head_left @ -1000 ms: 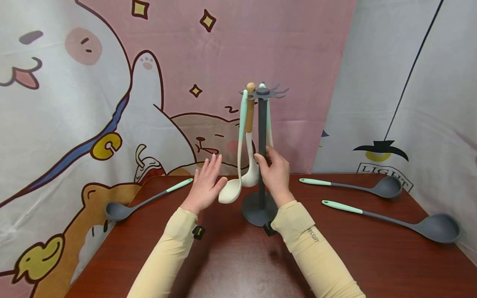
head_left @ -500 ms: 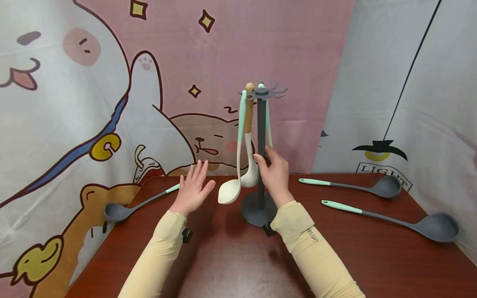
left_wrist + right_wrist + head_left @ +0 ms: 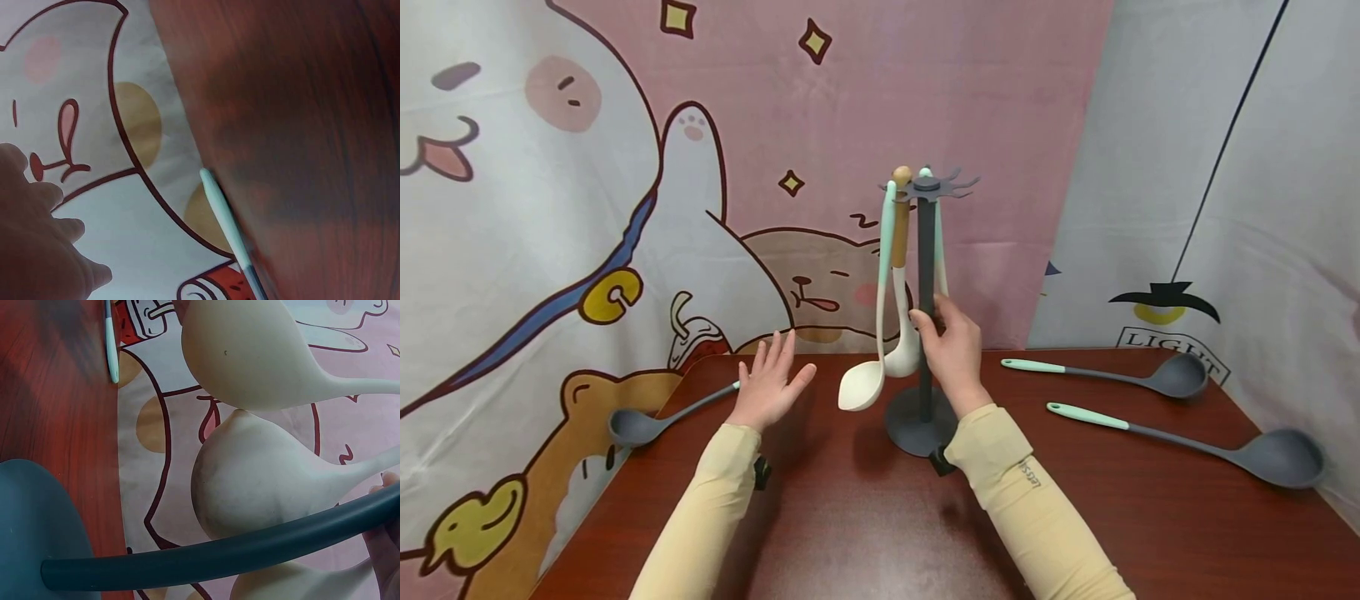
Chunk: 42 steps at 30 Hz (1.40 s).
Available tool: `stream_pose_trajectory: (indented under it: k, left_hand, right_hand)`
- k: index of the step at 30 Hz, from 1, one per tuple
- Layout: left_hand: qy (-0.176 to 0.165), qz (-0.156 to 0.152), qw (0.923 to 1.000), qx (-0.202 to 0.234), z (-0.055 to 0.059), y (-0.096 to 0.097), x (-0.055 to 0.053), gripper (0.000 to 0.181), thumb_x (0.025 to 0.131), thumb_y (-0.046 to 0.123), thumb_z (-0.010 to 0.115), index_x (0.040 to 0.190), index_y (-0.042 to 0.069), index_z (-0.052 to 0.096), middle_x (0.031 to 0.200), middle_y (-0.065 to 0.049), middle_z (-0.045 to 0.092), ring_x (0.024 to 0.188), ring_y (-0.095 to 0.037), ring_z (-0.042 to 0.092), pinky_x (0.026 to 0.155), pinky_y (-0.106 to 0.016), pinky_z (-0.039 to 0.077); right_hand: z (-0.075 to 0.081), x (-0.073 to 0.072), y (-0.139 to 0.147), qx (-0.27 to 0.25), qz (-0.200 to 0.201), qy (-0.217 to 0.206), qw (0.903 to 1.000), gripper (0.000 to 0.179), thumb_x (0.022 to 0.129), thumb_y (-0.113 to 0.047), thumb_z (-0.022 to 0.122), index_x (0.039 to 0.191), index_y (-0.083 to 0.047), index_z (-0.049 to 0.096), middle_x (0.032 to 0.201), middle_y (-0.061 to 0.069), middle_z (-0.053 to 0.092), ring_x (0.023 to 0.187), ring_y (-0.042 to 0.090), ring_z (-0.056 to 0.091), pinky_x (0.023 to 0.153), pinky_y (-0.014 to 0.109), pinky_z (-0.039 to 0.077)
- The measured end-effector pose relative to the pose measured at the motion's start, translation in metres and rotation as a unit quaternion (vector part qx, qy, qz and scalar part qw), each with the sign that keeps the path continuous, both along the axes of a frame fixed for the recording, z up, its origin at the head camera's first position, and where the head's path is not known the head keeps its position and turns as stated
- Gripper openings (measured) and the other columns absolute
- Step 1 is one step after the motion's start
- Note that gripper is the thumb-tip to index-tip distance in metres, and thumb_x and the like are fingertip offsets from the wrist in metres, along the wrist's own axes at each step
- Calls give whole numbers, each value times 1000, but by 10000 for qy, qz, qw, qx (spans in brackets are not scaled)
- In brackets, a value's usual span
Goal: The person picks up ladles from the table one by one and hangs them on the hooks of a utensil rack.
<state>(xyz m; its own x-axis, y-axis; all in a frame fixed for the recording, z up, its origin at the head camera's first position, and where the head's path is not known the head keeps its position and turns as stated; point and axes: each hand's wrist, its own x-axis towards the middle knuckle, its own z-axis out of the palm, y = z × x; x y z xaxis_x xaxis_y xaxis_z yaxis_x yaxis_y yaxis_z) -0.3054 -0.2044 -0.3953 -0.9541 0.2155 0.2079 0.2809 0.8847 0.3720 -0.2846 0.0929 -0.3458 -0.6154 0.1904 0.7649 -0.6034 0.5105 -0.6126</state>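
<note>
Gripping the stand (image 3: pixel 927 250) is the right hand (image 3: pixel 953 354), with three pale ladles (image 3: pixel 861 386) already hung, while the left hand (image 3: pixel 765 393), fingers spread and empty, hovers near one of three grey ladles (image 3: pixel 637 427) on the table (image 3: pixel 880 533), apparently left to hang.

"LIGHT" (image 3: pixel 1171 348) and "Z" (image 3: pixel 864 221) on the backdrop (image 3: pixel 970 100); blurred lettering (image 3: pixel 1030 474) on the right sleeve (image 3: pixel 1045 525)

The left hand (image 3: pixel 766 392) is held with its back showing, fingers (image 3: pixel 772 355) straight and spread, thumb (image 3: pixel 801 380) angled well out from them. The right hand (image 3: pixel 953 350) is curled in a grip. The left forearm (image 3: pixel 698 512) and right forearm (image 3: pixel 1037 504), both in pale yellow sleeves, reach forward and slant inward.
</note>
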Motion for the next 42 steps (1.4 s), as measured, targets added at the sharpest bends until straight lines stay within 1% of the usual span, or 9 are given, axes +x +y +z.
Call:
stream_pose_trajectory:
  k: [4,8,12,19,24,31,35,42]
  left_hand:
    - [-34,138,9998,-118,-5,-8,-4,84,98,68,31,161,18,5,165,-15,0,148,-41,-5,108,-72,-5]
    - [-69,212,9996,-164,-7,-15,-6,86,98,69,32,160,16,7,164,-18,1,148,-43,-4,108,-72,-6]
    - [-135,319,9991,-234,-9,-23,-10,88,97,70,32,160,15,7,164,-18,0,148,-44,-6,108,-72,-6]
    - [-146,474,9981,-372,-14,-41,-16,93,94,74,33,160,13,9,163,-21,4,147,-46,-5,107,-73,-7]
    - [-329,608,9969,-369,-17,-55,-19,96,92,77,31,160,12,8,163,-23,2,147,-46,-7,106,-73,-9]
    - [-552,858,9939,-409,-19,-72,-23,99,91,79,28,160,11,6,162,-26,3,146,-49,-6,104,-75,-8]
    - [-617,970,9926,-394,-22,-78,-27,102,90,81,27,160,9,8,161,-27,5,145,-51,-5,104,-76,-8]
    - [-635,1054,9916,-410,-24,-84,-31,104,89,82,28,159,7,12,160,-29,6,144,-52,-3,103,-77,-7]
  right_hand:
    - [0,0,0,11,6,0,10000,19,90,-19,75,101,-5,67,82,7,68,71,22,64,62,39,49]
    - [0,0,0,23,-8,29,10000,19,89,-18,75,100,-6,67,82,7,69,71,22,64,62,39,49]
    - [1,0,0,11,2,11,10000,19,90,-18,75,101,-5,67,82,7,68,71,23,64,62,39,49]
    - [2,0,0,17,9,40,10000,18,90,-17,75,101,-5,67,81,8,68,70,23,63,61,39,49]
    - [1,0,0,15,5,57,10000,19,90,-19,75,100,-5,67,81,7,68,70,22,63,61,38,48]
    - [1,0,-1,1,46,99,9999,18,90,-18,75,100,-6,67,79,7,67,68,21,62,59,37,47]
    - [0,0,-1,5,104,34,9999,18,91,-20,74,102,-7,68,80,6,68,69,20,63,59,36,47]
    - [0,0,0,-29,141,-27,9999,19,92,-21,73,102,-7,67,80,7,67,69,20,61,59,37,47]
